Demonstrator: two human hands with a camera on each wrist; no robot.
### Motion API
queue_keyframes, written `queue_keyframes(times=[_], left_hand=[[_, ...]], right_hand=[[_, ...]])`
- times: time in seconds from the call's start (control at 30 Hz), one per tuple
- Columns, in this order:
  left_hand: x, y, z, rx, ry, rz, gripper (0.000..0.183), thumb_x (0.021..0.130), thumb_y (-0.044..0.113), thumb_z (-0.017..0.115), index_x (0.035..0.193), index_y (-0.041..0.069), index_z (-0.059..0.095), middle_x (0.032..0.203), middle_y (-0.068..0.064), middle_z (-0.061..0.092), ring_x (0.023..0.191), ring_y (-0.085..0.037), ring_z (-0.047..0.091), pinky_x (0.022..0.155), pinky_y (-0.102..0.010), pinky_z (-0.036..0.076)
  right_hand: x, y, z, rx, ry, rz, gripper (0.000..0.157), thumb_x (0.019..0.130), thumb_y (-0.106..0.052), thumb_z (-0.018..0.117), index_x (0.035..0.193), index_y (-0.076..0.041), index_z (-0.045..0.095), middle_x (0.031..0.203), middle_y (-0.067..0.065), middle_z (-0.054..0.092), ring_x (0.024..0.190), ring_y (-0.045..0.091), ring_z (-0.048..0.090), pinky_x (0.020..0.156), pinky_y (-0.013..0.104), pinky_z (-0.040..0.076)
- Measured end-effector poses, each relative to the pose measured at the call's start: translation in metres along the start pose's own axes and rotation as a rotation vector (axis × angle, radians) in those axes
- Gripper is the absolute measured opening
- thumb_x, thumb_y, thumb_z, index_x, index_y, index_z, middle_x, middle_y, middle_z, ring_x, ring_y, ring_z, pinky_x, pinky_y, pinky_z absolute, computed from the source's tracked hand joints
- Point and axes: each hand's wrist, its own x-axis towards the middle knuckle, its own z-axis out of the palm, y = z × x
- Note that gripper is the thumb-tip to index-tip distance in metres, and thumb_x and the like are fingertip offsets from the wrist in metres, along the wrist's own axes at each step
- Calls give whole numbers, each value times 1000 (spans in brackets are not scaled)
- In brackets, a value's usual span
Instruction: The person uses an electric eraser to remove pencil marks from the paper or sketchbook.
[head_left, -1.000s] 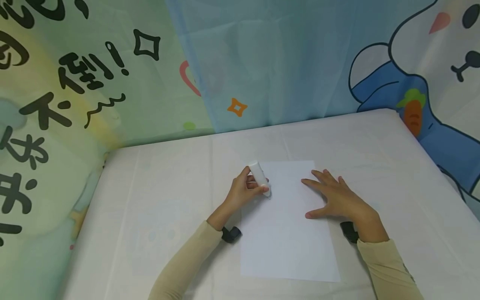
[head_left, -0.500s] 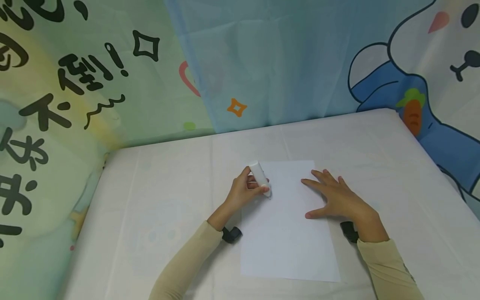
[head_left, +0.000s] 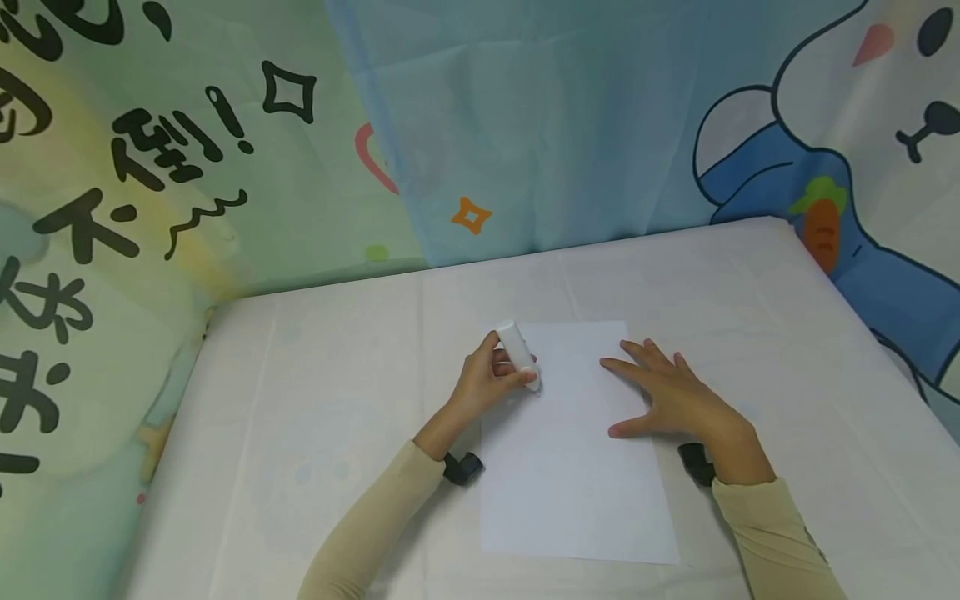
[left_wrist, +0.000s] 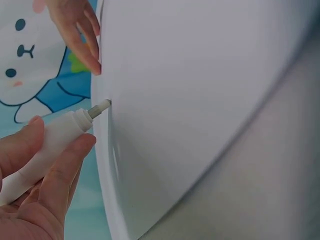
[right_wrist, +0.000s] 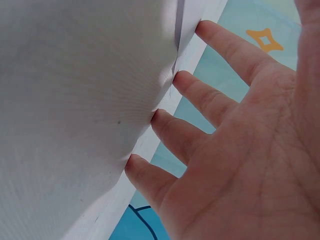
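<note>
Left hand [head_left: 480, 382] — grips white pen [head_left: 517, 346] over paper [head_left: 573, 500] | right hand [head_left: 675, 398] — fingertips [head_left: 611, 364] on paper

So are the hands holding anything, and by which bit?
The left hand holds a white pen by its thick body, behind the tip. The right hand touches the paper, gripping nothing.

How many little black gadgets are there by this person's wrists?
2. The first gadget is at the wrist of the left hand, which holds a white pen; the second gadget is at the wrist of the right hand, which touches the paper.
</note>
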Motion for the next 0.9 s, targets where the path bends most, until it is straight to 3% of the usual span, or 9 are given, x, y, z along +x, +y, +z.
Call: queue_keyframes(times=[0.9], left_hand=[[6,-3,-2,19,35,3,50,85,-3,72,126,-6,44,114,-26,67,100,-39,68,80,-30,59]], right_hand=[[-1,1,0,15,2,-5,101,67,-51,85,146,-5,41,155,30,19,144,52,6,112,70,0]])
